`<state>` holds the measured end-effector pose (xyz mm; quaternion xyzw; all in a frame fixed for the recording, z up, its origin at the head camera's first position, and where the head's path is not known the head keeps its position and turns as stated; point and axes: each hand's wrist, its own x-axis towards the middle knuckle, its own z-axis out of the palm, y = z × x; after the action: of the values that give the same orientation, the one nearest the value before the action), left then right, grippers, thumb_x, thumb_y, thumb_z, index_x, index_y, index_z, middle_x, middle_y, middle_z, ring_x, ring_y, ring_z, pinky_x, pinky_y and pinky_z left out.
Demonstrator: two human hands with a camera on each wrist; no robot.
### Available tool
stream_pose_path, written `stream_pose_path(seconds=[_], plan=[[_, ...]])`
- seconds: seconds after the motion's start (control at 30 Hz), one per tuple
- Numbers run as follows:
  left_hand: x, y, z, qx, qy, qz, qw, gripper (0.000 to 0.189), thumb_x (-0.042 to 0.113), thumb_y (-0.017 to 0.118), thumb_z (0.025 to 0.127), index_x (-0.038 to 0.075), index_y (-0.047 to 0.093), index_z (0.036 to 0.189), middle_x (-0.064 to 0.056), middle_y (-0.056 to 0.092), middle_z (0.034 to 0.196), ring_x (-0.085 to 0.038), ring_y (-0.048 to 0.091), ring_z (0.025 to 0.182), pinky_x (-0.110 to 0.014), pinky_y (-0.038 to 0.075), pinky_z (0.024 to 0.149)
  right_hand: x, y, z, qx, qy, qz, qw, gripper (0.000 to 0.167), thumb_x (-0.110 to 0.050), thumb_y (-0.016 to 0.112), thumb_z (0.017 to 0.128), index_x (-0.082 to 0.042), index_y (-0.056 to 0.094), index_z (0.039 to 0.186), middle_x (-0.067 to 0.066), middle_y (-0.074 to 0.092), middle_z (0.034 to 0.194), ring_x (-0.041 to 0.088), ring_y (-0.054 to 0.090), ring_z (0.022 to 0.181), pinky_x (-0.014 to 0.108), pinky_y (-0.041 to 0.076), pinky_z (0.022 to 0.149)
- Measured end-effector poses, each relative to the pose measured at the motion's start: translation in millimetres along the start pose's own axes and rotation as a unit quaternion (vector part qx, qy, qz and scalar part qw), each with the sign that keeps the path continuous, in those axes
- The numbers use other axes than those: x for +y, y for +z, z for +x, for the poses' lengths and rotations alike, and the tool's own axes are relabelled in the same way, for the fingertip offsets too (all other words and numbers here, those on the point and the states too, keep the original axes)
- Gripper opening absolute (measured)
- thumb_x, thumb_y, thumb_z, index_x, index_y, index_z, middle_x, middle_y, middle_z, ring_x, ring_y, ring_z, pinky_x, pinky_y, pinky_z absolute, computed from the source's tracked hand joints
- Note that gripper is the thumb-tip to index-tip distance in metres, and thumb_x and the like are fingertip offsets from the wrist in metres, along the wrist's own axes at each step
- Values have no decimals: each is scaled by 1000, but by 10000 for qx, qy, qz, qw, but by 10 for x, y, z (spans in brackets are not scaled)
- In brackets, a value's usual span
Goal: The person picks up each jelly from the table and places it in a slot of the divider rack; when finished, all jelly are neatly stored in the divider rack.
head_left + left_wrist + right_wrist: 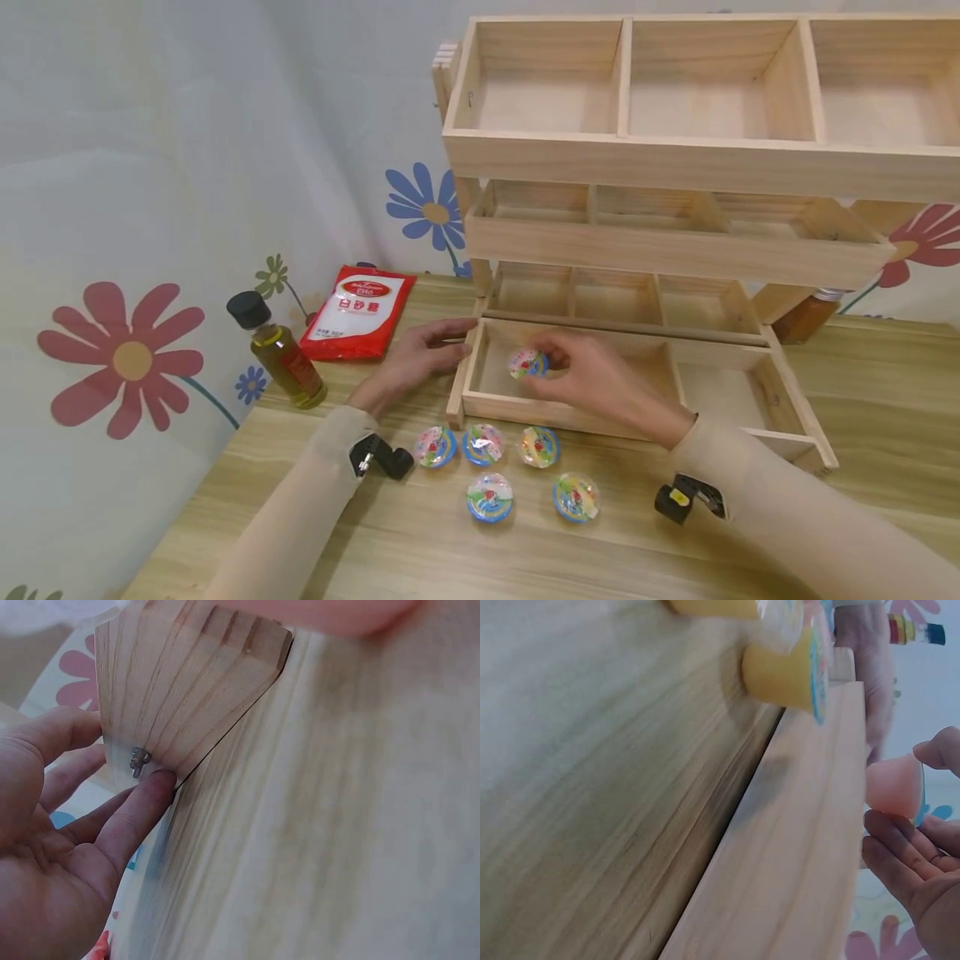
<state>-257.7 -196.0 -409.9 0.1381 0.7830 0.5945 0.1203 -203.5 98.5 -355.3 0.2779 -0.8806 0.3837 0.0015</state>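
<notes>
My right hand (592, 373) pinches a small jelly cup (527, 362) between thumb and fingers over the left part of the wooden rack's bottom tray (525, 406). In the right wrist view the cup's body (895, 787) is pink, with its printed lid facing the palm. My left hand (420, 357) lies at the left end of that tray, fingertips against the side panel (187, 682) near a small metal bolt (139, 761). Several more jelly cups (490, 498) with colourful lids stand on the table in front of the rack; two show yellow bodies in the right wrist view.
The wooden rack's upper tiers (660, 158), divided into compartments, rise above the bottom tray. A red-and-white bag (358, 312) and an oil bottle (285, 358) with a black cap are at the left. Another bottle (808, 317) stands behind the rack at right.
</notes>
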Motion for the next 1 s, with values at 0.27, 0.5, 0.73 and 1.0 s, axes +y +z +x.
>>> stream_pose_path(seconds=[0.27, 0.5, 0.73, 1.0], plan=[[-23, -6, 8, 31, -73, -63, 9999, 51, 19, 72, 103, 13, 60, 152, -9, 59, 151, -30, 61, 131, -38, 57, 102, 89, 117, 205, -165, 101, 76, 9998, 40, -18, 84, 90, 0, 72, 124, 6, 75, 100, 20, 70, 91, 37, 60, 79], [-28, -5, 21, 16, -131, -108, 9999, 51, 20, 72, 103, 13, 60, 152, -7, 60, 150, -28, 62, 129, -38, 58, 101, 103, 206, 361, -198, 250, 59, 9995, 42, -23, 83, 91, 0, 72, 124, 6, 75, 101, 20, 70, 93, 38, 59, 83], [-20, 3, 27, 12, -89, -179, 9998, 51, 17, 71, 103, 10, 59, 152, -10, 59, 150, -29, 62, 128, -37, 59, 99, 128, 258, 459, -167, 445, 10, 9989, 43, -23, 81, 91, 0, 71, 126, 8, 74, 107, 23, 70, 98, 39, 59, 87], [-2, 4, 9, 29, -87, -92, 9999, 51, 17, 71, 103, 11, 59, 153, -11, 59, 151, -31, 61, 130, -40, 58, 101, 194, 331, 544, -68, 645, 12, 9979, 42, -21, 80, 90, 1, 71, 125, 11, 75, 108, 25, 70, 100, 38, 59, 87]])
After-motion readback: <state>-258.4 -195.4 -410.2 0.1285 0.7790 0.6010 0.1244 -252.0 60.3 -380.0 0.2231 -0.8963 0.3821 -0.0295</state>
